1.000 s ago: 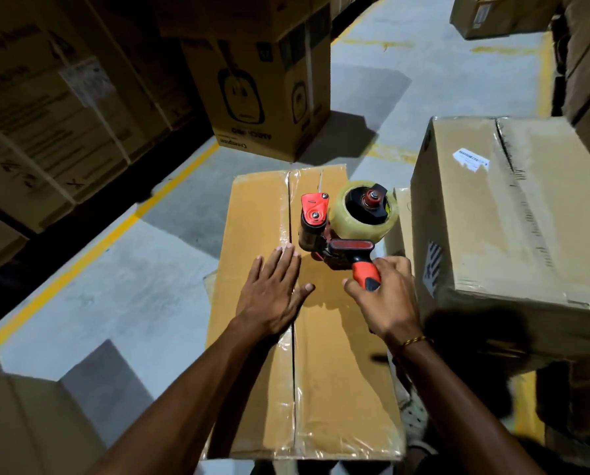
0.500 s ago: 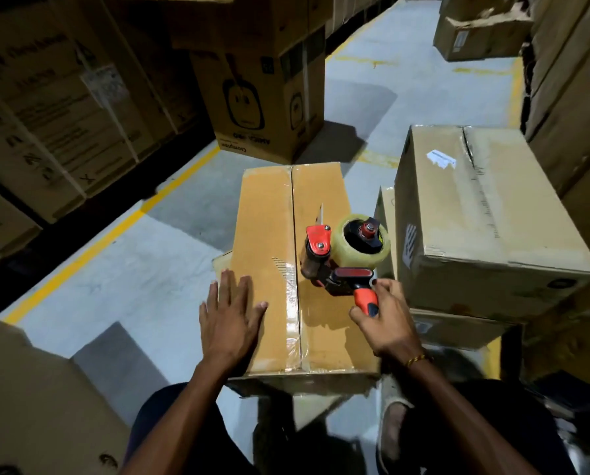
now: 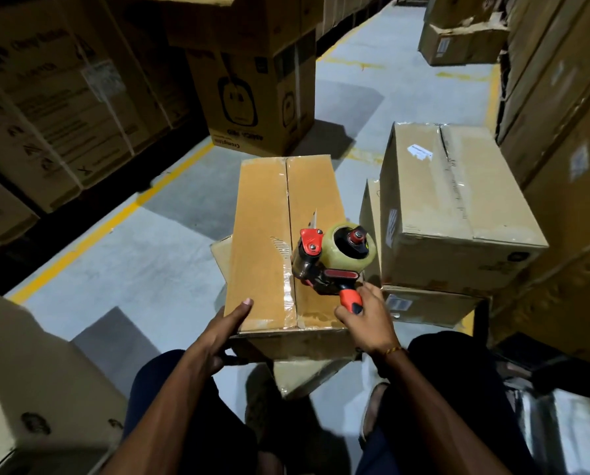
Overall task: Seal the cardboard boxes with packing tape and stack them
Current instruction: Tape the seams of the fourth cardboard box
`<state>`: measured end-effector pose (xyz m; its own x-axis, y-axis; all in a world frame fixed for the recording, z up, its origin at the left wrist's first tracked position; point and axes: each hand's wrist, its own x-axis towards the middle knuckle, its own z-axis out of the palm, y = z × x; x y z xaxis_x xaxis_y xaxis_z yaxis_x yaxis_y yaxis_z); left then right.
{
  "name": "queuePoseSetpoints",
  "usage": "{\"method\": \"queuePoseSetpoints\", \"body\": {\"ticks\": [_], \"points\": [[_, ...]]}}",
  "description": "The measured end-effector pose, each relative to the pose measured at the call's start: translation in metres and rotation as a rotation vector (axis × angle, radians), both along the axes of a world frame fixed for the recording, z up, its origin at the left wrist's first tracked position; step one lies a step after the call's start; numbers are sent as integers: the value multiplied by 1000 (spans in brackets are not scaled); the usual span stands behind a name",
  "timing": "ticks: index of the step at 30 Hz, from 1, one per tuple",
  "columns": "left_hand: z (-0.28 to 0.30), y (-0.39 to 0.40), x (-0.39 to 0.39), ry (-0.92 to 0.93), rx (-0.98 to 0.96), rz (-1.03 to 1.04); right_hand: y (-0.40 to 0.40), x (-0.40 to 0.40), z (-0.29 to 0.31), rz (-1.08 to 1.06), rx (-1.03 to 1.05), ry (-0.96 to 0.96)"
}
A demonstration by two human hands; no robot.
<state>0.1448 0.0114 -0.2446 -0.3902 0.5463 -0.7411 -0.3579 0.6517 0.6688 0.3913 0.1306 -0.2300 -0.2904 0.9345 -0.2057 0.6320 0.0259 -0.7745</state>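
Warehouse floor: left hand (image 3: pixel 225 329) slides off the top, now gripping the box (image 3: pixel 286 241) near corner; right hand (image 3: pixel 365 320) clutches tape gun (image 3: pixel 331 258) — seam nearly finished.

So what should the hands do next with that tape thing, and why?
Probably the right hand should pull the tape dispenser on toward the box's near edge. Shiny tape shows only on part of the middle seam, and the left hand already grips the near corner.

Bare forearms, gold bracelet (image 3: pixel 393 350) on rt wrist, dark trousers (image 3: pixel 197 423).
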Motion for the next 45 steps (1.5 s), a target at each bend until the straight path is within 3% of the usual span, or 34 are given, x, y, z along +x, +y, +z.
{"method": "queuePoseSetpoints", "body": {"ticks": [5, 12, 23, 28, 33, 39, 45], "points": [[2, 9, 11, 5, 159, 84, 0, -7, -8, -2, -14, -15], [-2, 14, 7, 9, 162, 96, 10, -8, -9, 27, 20, 65], [36, 97, -23, 77, 258, 59, 83, -31, 49, -118, 200, 464], [80, 163, -42, 106, 263, 38, 149, -45, 86, -80, 217, 431], [162, 202, -39, 100, 214, 1, 182, -36, 160, -100, 162, 345], [258, 255, -1, 86, 185, -84, 215, 9, 261, -172, 141, 319], [288, 319, 68, -29, 176, -139, 262, 74, 308, -323, 118, 252]]}}
